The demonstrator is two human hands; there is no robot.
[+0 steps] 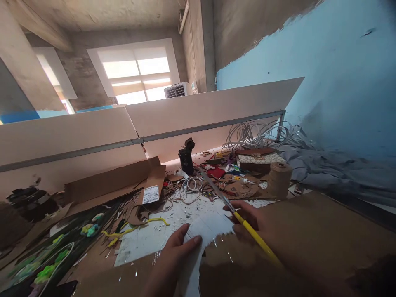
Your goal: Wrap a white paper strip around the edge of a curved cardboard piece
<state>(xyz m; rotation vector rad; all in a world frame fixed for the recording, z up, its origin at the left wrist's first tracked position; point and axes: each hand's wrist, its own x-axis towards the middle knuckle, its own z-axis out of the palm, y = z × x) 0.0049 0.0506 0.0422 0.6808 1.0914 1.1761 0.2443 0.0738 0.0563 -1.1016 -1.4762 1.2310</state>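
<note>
My left hand (177, 251) pinches the left edge of a white sheet (210, 225), with the thumb on top. The sheet has a ragged lower right edge and looks like paper or thin card. My right hand (252, 218) is closed around a tool with a long yellow handle (258, 238) and a thin metal blade or shaft (213, 185); its exact kind cannot be made out. The metal part points up and away, above the bench. Just below the sheet lies brown cardboard (238, 264), partly covered with shiny tape.
A twine spool (279, 180) stands at the right, near a patterned handbag (261, 159) and coiled white strips (256, 134). Farther back is a black device (186, 161). Bent cardboard (108, 187), a yellow cord (154, 220) and green fuzzy flowers (46, 272) lie left among scraps.
</note>
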